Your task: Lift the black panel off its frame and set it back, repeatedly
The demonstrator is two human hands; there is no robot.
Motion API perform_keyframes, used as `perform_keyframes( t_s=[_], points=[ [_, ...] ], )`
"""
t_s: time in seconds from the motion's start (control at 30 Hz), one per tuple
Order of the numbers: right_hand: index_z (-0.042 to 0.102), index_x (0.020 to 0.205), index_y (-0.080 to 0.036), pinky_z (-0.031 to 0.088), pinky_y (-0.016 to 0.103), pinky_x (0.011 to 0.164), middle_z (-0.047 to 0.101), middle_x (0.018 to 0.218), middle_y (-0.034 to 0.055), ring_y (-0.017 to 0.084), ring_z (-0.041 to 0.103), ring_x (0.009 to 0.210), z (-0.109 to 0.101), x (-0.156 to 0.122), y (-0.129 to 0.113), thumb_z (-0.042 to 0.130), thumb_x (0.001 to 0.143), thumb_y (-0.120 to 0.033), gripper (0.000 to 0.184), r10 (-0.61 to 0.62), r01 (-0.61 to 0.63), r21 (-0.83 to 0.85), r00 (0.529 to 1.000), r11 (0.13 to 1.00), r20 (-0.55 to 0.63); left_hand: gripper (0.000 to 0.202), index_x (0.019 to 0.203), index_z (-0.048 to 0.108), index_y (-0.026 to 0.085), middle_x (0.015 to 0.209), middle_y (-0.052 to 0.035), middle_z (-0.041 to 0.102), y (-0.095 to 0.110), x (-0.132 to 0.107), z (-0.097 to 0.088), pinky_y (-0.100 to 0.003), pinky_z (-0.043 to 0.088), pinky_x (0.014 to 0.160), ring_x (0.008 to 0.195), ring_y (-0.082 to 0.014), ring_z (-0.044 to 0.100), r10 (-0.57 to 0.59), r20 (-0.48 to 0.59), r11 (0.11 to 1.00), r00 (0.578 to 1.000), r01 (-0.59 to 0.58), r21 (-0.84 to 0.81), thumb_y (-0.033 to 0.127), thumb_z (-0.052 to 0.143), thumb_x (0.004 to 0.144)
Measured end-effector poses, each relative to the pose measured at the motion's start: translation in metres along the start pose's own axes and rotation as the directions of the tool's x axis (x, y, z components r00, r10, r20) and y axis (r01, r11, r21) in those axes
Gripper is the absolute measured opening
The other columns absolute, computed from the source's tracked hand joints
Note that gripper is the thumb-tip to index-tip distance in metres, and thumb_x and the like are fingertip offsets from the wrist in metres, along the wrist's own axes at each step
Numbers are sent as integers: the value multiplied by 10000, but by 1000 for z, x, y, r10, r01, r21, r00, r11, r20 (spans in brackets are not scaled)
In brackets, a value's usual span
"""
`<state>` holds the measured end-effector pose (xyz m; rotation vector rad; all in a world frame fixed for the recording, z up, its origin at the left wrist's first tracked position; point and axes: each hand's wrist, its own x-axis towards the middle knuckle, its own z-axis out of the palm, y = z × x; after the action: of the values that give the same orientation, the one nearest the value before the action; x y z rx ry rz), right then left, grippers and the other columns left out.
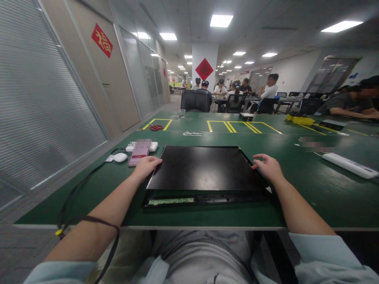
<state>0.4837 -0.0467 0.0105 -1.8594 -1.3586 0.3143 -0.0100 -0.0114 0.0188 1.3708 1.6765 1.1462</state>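
A black, glossy display panel (204, 167) lies over a black frame (233, 198) on the green table. Along the frame's near side, a green circuit strip (171, 201) shows below the panel's front edge. My left hand (146, 166) grips the panel's left edge, fingertips on top of it. At the opposite edge, my right hand (269, 167) has its fingers curled, with the thumb tip at the rim; its exact contact is hard to make out. Left of the panel, a pink-screened phone (139, 153) lies close to my left hand.
White earbud-like cases (120, 157) and a black cable (85, 179) lie left; the cable crosses my left forearm. Red-handled scissors (156, 127), a clear cup (181, 114) and a yellow tray (300, 120) stand farther off. A white bar-shaped device (349, 165) lies right. People sit beyond.
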Motion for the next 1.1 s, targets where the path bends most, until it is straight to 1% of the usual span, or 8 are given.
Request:
perform_keyframes(
  t_s=[0.2,0.37,0.6,0.8,0.9,1.1],
  points=[
    [756,1021,-176,423,286,585,733,656,37,180,615,569,0,0,-1,607,750,-311,338,17,-17,3,1000,1000,0,363,727,739,163,482,13,582,-3,3,-1,-282,347,522,492,-161,490,8,14,1000,1000,-8,8,456,768,515],
    [757,1037,-172,420,287,573,739,667,34,176,610,552,2,1,0,606,745,-304,355,21,-21,12,1000,1000,2,358,730,741,167,468,17,567,1,0,-1,-283,338,515,494,-163,482,10,20,1000,1000,-10,11,444,768,505],
    [760,1009,-188,422,287,576,742,675,29,177,613,564,1,-1,-3,604,748,-279,317,11,-10,-11,1000,1000,5,354,694,720,175,501,9,593,2,-1,1,-285,350,519,497,-154,481,1,8,999,1000,-1,-45,437,779,464],
    [764,983,-198,428,291,569,740,664,27,182,614,558,1,-1,-2,599,735,-280,309,-6,6,-21,1000,1000,3,358,696,721,178,482,9,582,1,-2,0,-286,365,500,487,-167,503,7,7,1000,1000,-7,-24,447,816,478],
    [762,973,-198,420,289,550,739,661,28,181,607,542,1,-1,-2,592,732,-283,307,-10,10,-19,1000,1000,-2,364,686,716,176,500,3,602,2,-3,0,-287,373,506,490,-166,511,15,8,1000,1000,-15,-13,455,822,478],
    [759,978,-192,423,288,561,748,681,33,179,612,555,1,-1,-2,588,731,-275,312,-1,1,-12,1000,1000,6,343,677,714,175,504,0,608,3,-3,0,-284,355,512,486,-157,491,18,15,1000,1000,-18,-13,445,801,484]
  ],
)
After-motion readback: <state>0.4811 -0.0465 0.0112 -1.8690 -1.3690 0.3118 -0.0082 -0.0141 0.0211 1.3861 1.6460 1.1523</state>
